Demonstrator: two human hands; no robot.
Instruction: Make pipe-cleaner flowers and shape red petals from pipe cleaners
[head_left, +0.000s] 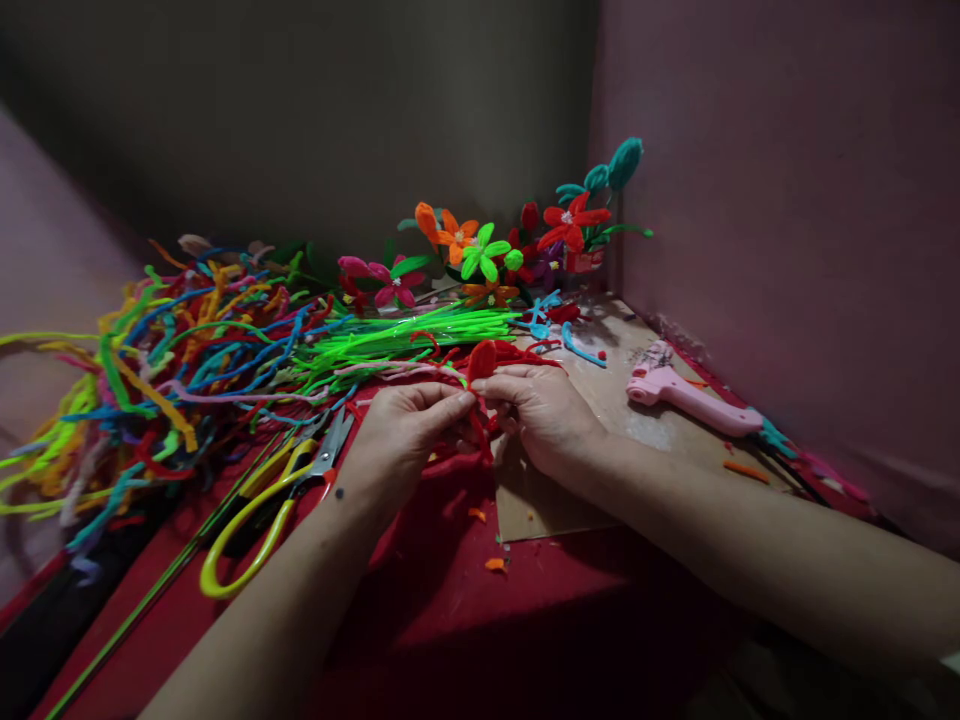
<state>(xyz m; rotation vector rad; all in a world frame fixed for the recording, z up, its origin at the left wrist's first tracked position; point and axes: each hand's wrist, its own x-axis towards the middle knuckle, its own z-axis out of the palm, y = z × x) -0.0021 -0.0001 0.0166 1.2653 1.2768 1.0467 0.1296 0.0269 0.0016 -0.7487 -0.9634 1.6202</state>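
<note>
A red pipe-cleaner petal [481, 362] stands upright between my two hands, with a bit of green showing at its base. My left hand [424, 415] pinches at the petal's base with thumb and forefinger. From the other side, my right hand [536, 405] pinches the same spot, its other fingers curled in. Red strands hang below the fingertips, partly hidden by the hands. Just behind lie loose red pipe cleaners [525, 354] and a bundle of bright green pipe cleaners [420, 335].
Yellow-handled scissors [259, 530] lie left of my left forearm, near a tangled heap of coloured pipe cleaners [172, 370]. A pink glue gun [697, 400] rests on cardboard [555, 505] at right. Finished pipe-cleaner flowers [486, 252] stand at the back, by the walls.
</note>
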